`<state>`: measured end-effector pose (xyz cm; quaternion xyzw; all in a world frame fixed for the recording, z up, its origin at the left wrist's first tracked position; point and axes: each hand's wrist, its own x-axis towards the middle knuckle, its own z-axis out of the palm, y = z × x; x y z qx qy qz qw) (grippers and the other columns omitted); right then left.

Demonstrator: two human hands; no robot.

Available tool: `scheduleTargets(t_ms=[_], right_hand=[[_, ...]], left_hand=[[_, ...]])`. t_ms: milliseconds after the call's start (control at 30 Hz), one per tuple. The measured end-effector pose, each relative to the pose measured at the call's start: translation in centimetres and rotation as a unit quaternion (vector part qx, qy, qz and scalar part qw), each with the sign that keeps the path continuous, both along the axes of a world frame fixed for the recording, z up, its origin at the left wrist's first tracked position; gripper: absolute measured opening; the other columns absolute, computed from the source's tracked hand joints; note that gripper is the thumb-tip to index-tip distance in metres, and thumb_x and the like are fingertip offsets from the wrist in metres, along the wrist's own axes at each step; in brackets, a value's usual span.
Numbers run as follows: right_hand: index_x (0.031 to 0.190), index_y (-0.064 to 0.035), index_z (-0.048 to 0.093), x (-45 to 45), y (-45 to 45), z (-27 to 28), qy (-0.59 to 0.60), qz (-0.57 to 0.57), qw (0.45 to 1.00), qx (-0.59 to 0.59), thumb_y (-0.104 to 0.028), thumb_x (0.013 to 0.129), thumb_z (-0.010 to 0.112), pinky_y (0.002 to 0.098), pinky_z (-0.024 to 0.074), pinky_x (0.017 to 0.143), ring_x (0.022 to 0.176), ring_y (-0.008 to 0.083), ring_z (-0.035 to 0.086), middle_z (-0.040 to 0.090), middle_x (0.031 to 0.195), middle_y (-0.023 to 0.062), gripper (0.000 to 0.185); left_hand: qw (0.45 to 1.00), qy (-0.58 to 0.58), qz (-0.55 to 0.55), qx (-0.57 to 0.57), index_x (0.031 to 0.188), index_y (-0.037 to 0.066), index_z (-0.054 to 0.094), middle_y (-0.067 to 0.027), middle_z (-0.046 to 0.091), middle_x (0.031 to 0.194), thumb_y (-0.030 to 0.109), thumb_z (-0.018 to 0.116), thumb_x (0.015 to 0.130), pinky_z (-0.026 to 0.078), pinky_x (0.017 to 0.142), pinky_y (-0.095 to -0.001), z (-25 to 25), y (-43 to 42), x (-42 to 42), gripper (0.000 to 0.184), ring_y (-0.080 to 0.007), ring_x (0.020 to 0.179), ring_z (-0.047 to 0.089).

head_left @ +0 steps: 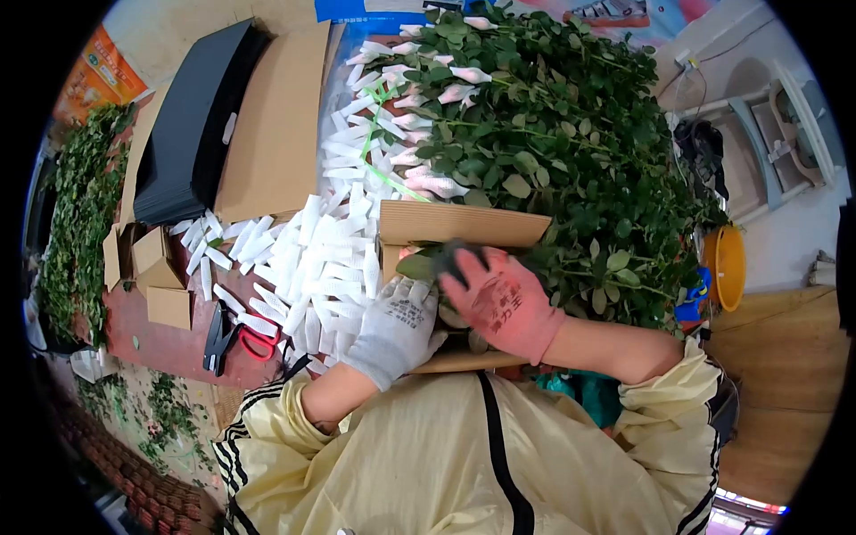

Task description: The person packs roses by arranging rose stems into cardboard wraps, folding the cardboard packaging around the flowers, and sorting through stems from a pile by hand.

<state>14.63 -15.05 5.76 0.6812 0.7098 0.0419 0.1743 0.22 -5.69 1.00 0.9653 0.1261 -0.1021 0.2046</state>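
My left hand (399, 325), in a white-grey glove, lies at the left side of a folded cardboard piece (464, 223), its fingertips close to a green leaf (419, 266). Over the middle of the cardboard is my right hand (501, 299), in a red glove with dark fingertips, its fingers bent down. What either hand grips is hidden. White mesh sleeves (334, 267) are heaped to the left of my hands. Leafy stems with pale sleeved flower heads (471, 75) spread above and to the right.
Red-handled shears (259, 337) and a black tool (217, 339) lie at the left front. Behind them are a stack of black sheets (192, 125) and flat cardboard (272, 125). A yellow basin (729, 267) stands at the right beyond the stems.
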Motion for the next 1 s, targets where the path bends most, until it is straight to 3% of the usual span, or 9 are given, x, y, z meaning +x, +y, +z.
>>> scheduleTargets(t_ms=[200,267,367,400,433,500,667,833,1000], right_hand=[[0.106,-0.012,0.055,0.0,5.0,-1.7,0.18,0.088,0.977,-0.071,-0.014,0.081,0.043,0.0318,0.0435,0.079,0.098,0.0236,0.055,0.055,0.108,0.0075,0.027],[0.106,-0.0108,0.055,1.4,3.8,-4.0,0.317,0.13,0.936,0.082,-0.014,0.08,0.044,0.0321,0.0434,0.081,0.095,0.0233,0.056,0.055,0.109,0.0092,0.029],[0.096,-0.0093,0.057,1.8,1.7,-3.7,0.143,-0.014,0.99,-0.013,-0.018,0.081,0.047,0.0375,0.0473,0.069,0.084,0.0263,0.058,0.058,0.095,0.0159,0.02],[0.099,-0.0086,0.057,2.5,1.0,-6.0,0.142,-0.007,0.986,0.083,-0.018,0.081,0.048,0.038,0.0473,0.068,0.085,0.0269,0.058,0.057,0.095,0.0167,0.022],[0.101,-0.0078,0.058,3.0,0.8,-7.6,0.141,0.0,0.974,0.178,-0.017,0.08,0.049,0.0384,0.0474,0.066,0.086,0.0274,0.057,0.057,0.094,0.0175,0.024],[0.102,-0.007,0.058,3.1,0.9,-8.7,0.126,-0.012,0.978,0.167,-0.018,0.081,0.049,0.038,0.0472,0.067,0.086,0.0274,0.057,0.057,0.095,0.0167,0.025],[0.102,-0.0084,0.058,2.9,1.3,-8.5,0.12,0.015,0.973,0.196,-0.021,0.084,0.048,0.0355,0.0464,0.07,0.085,0.027,0.057,0.057,0.095,0.014,0.024],[0.102,-0.0136,0.06,2.5,1.7,-7.9,0.21,-0.132,0.952,0.178,-0.026,0.087,0.051,0.0354,0.0473,0.073,0.088,0.0267,0.059,0.06,0.101,0.0076,0.022],[0.097,-0.0082,0.054,3.1,1.6,-8.6,0.113,-0.074,0.988,0.07,-0.021,0.091,0.04,0.0329,0.0424,0.084,0.091,0.0234,0.055,0.056,0.097,0.0099,0.02]], left_hand=[[0.996,0.013,0.017,-0.086,0.12,0.001,0.05,-0.0199,0.048,0.126,0.039,0.056,0.081,0.031,0.103,-0.0427,-0.2,0.2,0.1,0.055,-0.0346,0.118,0.044],[0.988,-0.149,0.014,0.033,0.118,0.0,0.052,-0.0204,0.049,0.123,0.036,0.059,0.079,0.033,0.101,-0.0439,-1.0,-0.1,-0.4,0.054,-0.0361,0.115,0.046],[0.998,-0.058,0.014,-0.016,0.121,-0.004,0.047,-0.0225,0.042,0.13,0.036,0.06,0.077,0.029,0.106,-0.0415,0.6,0.2,0.1,0.061,-0.036,0.123,0.039],[0.999,0.018,0.004,-0.041,0.122,-0.004,0.046,-0.0232,0.041,0.131,0.036,0.061,0.077,0.029,0.106,-0.0411,0.9,0.3,0.2,0.062,-0.0358,0.126,0.037],[0.999,0.016,0.005,-0.042,0.122,-0.004,0.046,-0.0232,0.041,0.131,0.036,0.061,0.077,0.029,0.106,-0.0411,0.4,0.3,0.2,0.062,-0.0358,0.126,0.037],[0.994,-0.106,0.017,0.007,0.121,-0.005,0.047,-0.0225,0.041,0.132,0.035,0.061,0.076,0.029,0.106,-0.0412,-0.9,0.0,-0.2,0.061,-0.0354,0.127,0.036],[0.995,-0.102,0.013,0.004,0.12,-0.004,0.047,-0.022,0.04,0.133,0.034,0.062,0.076,0.029,0.106,-0.0412,-0.7,0.0,-0.3,0.06,-0.0355,0.127,0.036],[0.996,-0.092,0.017,0.001,0.12,-0.004,0.047,-0.0218,0.039,0.133,0.034,0.062,0.076,0.029,0.106,-0.0417,-0.4,-0.1,-0.4,0.06,-0.0356,0.127,0.036],[0.996,-0.081,0.027,0.02,0.12,-0.003,0.048,-0.0194,0.041,0.132,0.037,0.062,0.076,0.029,0.106,-0.0415,-0.6,-0.3,-0.3,0.061,-0.0343,0.126,0.038]])
